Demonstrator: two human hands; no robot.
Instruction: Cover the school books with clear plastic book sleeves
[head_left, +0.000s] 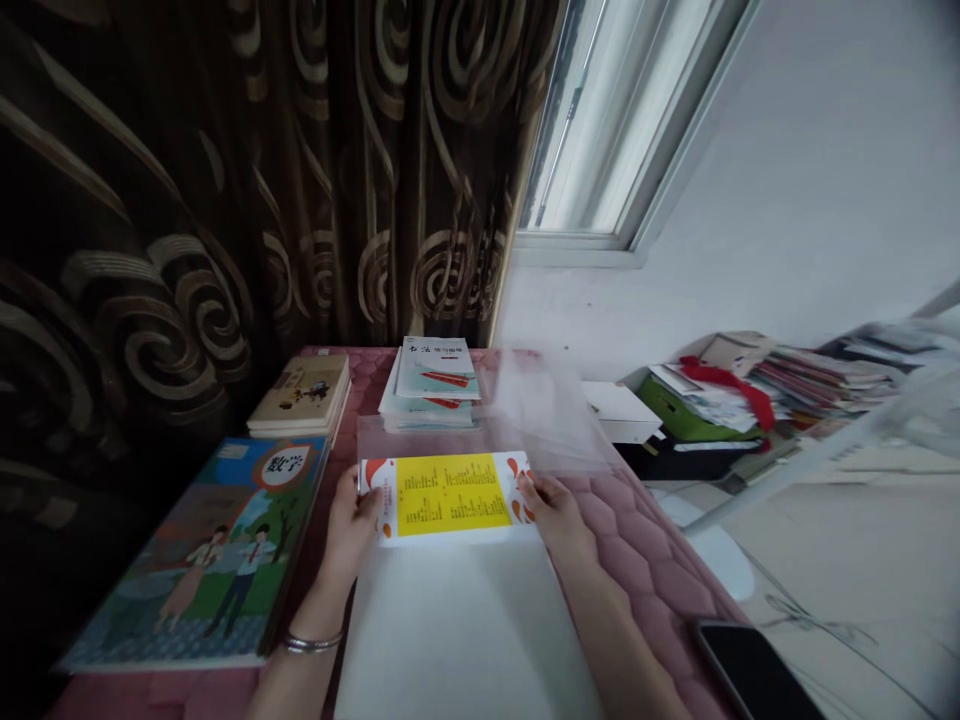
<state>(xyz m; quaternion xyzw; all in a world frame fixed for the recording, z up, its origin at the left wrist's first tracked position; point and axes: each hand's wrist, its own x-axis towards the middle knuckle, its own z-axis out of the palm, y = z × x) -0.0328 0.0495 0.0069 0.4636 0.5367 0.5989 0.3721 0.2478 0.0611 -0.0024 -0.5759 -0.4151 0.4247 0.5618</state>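
My left hand and my right hand grip the two side edges of a clear plastic packet, thumbs on top. Across it runs a yellow printed label with white ends and red-orange drops. Clear film reaches beyond the label at the far side. A plain white surface extends from the label toward me; whether it belongs to the packet I cannot tell. Further away, a loose clear plastic sheet lies to the right of a stack of pale workbooks.
Large blue-and-green textbooks lie at left, with smaller tan books behind them. A phone rests at the right edge of the pink quilted cover. Beyond are a white box, a green bag and stacked papers.
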